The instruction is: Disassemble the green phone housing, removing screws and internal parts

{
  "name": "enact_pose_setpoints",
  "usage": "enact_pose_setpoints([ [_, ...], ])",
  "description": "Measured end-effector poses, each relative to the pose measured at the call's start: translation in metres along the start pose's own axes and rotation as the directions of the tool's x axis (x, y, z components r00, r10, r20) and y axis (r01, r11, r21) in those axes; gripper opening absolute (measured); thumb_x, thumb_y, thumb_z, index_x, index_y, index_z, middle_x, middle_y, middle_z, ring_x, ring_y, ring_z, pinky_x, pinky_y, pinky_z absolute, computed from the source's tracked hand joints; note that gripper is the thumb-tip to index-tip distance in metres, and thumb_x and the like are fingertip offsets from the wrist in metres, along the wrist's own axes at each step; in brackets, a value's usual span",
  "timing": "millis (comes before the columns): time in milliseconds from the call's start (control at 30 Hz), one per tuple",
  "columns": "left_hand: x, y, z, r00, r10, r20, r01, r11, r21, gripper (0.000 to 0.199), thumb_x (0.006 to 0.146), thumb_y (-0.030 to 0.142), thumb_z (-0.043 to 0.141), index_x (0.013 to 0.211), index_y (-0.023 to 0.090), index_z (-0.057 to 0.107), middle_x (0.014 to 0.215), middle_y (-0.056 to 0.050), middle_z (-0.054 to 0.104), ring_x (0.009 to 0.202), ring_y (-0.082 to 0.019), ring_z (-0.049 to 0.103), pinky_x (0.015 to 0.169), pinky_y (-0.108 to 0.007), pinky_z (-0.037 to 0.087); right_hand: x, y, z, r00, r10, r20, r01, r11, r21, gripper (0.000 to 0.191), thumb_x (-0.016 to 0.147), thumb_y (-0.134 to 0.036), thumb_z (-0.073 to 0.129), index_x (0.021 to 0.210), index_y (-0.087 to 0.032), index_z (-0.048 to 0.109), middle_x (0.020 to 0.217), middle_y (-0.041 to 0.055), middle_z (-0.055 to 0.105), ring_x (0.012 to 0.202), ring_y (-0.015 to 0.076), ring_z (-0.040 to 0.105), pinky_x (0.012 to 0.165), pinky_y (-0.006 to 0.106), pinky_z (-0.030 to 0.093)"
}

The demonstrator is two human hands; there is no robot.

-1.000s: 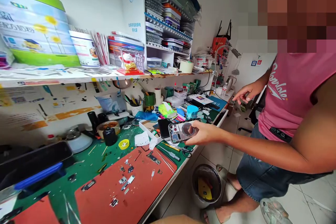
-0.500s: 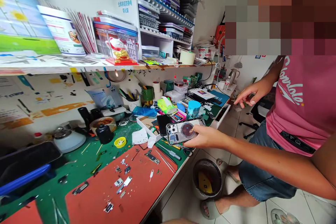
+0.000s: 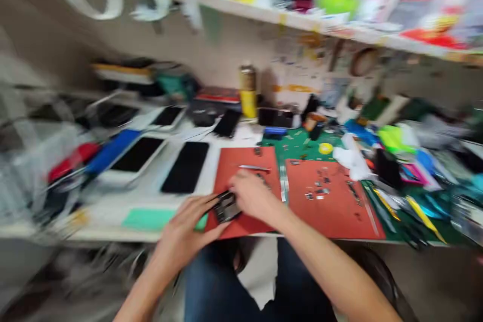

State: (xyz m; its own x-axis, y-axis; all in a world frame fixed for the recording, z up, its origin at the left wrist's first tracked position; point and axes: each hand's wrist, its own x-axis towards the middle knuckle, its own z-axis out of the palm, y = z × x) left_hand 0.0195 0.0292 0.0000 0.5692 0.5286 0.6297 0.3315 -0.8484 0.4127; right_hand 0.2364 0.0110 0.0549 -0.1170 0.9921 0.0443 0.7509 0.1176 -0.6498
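My left hand (image 3: pixel 186 226) grips an open phone housing (image 3: pixel 225 206) by its left side, with the thumb along the near edge. The housing is dark and tilted over the front of the left red mat (image 3: pixel 247 229). My right hand (image 3: pixel 251 192) is closed at the housing's right side, its fingers bent and pointing down. Blur hides what its fingertips hold, if anything. Just beyond those fingers a thin pen-like tool (image 3: pixel 256 167) lies across the mat. Small dark parts (image 3: pixel 261 178) sit beside my right hand.
A black phone screen (image 3: pixel 185 167) and white-framed phones (image 3: pixel 138 155) lie to the left. On the right red mat (image 3: pixel 320 221) are several small phone parts. Yellow-handled tools (image 3: pixel 426 219) and scissors (image 3: pixel 413 236) lie farther right. Overhead runs a loaded shelf (image 3: pixel 302 22).
My view has swung left from a person in pink, who held a clear-backed phone, to the bench before me. Both my hands are now in view at an open phone housing.
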Motion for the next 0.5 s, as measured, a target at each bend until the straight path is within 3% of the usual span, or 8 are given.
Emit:
enact_pose_setpoints([
  [67,-0.025,-0.005,-0.014,0.997,-0.071,0.012,0.07,0.997,0.041,0.041,0.099,0.041,0.079,0.133,0.022,0.067,0.125,-0.011,0.076,0.115,-0.027,0.073,0.1,-0.046,0.064,0.017,-0.007,0.027,0.992,-0.06,0.115,0.062,0.998,-0.01,0.014,0.107,-0.016,0.061,0.108,-0.014,0.075,0.114,0.0129,0.072,0.109,0.0242,0.071,0.099,0.041,0.057],
  [133,-0.033,-0.009,-0.015,0.993,-0.114,0.011,0.114,0.993,0.045,0.048,0.093,0.041,0.086,0.134,0.023,0.068,0.126,-0.012,0.078,0.117,-0.029,0.074,0.102,-0.047,0.064,0.022,-0.002,0.031,0.986,-0.07,0.149,0.077,0.996,-0.044,0.025,0.105,-0.005,0.052,0.104,-0.016,0.075,0.111,0.0128,0.071,0.107,0.0238,0.07,0.096,0.039,0.054],
  [333,-0.028,-0.008,-0.009,0.992,-0.128,-0.016,0.128,0.991,-0.027,0.054,0.091,0.043,0.087,0.137,0.022,0.066,0.125,-0.013,0.078,0.117,-0.03,0.074,0.101,-0.049,0.065,0.022,0.006,0.005,0.973,-0.067,0.222,0.098,0.986,-0.133,0.034,0.102,-0.003,0.05,0.099,-0.021,0.078,0.102,0.0079,0.072,0.095,0.0223,0.07,0.082,0.033,0.048],
  [500,-0.029,-0.006,-0.013,0.989,-0.143,-0.021,0.142,0.988,-0.056,0.056,0.09,0.039,0.089,0.138,0.021,0.065,0.125,-0.013,0.078,0.116,-0.03,0.073,0.1,-0.05,0.065,0.029,0.002,-0.009,0.952,-0.085,0.295,0.127,0.984,-0.126,0.039,0.101,-0.004,0.049,0.108,-0.025,0.08,0.106,0.005,0.078,0.092,0.02,0.071,0.08,0.032,0.049],
])
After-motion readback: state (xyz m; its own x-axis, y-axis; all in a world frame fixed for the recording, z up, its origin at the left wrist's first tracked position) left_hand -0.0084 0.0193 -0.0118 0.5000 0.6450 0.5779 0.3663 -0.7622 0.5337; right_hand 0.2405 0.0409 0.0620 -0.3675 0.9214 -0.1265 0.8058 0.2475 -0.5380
